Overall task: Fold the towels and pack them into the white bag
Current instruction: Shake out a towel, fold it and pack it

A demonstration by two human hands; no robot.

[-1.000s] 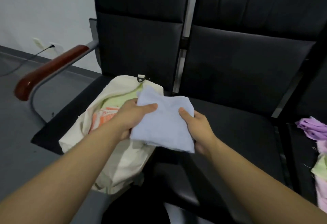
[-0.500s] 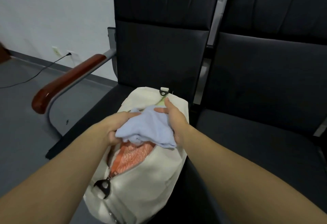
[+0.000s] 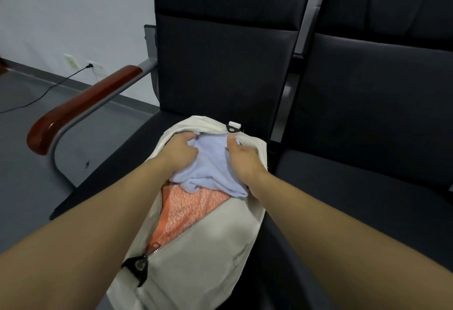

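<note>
Two hands, left (image 3: 180, 149) and right (image 3: 241, 156), are clenched on a crumpled pale-blue towel (image 3: 210, 162) in the unlabelled white canvas bag (image 3: 196, 255).

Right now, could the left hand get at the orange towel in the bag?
Probably yes. The orange towel lies bare in the open zip of the white bag, just below the left hand. That hand grips the blue towel, so it would have to let go first.
</note>
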